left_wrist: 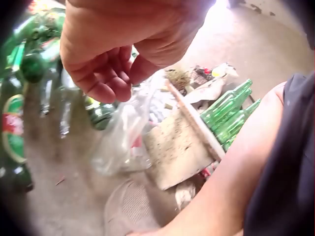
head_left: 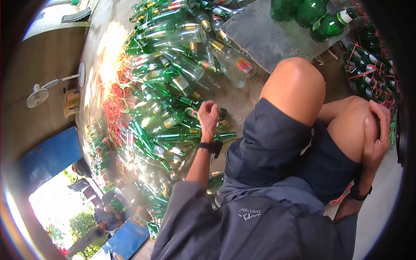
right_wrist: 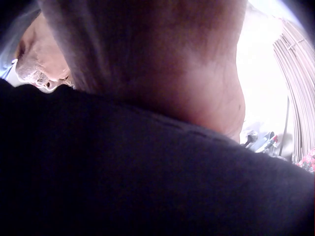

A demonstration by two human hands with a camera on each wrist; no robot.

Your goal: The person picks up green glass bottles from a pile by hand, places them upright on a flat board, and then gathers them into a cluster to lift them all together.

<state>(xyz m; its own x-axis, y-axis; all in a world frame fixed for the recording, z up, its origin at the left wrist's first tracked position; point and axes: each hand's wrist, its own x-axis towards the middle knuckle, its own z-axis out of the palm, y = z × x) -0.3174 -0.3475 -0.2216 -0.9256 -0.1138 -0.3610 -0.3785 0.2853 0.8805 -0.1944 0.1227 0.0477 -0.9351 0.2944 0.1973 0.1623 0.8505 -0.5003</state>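
Observation:
My left hand [head_left: 209,113] is over the pile of glass bottles [head_left: 173,69], beside a dark green bottle [head_left: 190,113]. In the left wrist view the left hand [left_wrist: 123,49] has its fingers loosely curled with nothing visible in them; a clear plastic bag [left_wrist: 123,142] and a green bottle with a red label [left_wrist: 14,123] lie below. My right hand [head_left: 378,130] rests on a bent knee [head_left: 346,125], fingers spread over its outer side. Dark cloth [right_wrist: 147,182] fills much of the right wrist view, below the right wrist.
A grey board [head_left: 260,32] at the top carries several green bottles [head_left: 331,26]. Bundled bottles [head_left: 368,69] tied with red string stand at the right. Red string [head_left: 115,102] lies left of the pile. A fan [head_left: 38,96] and a seated person [head_left: 108,212] are at the left.

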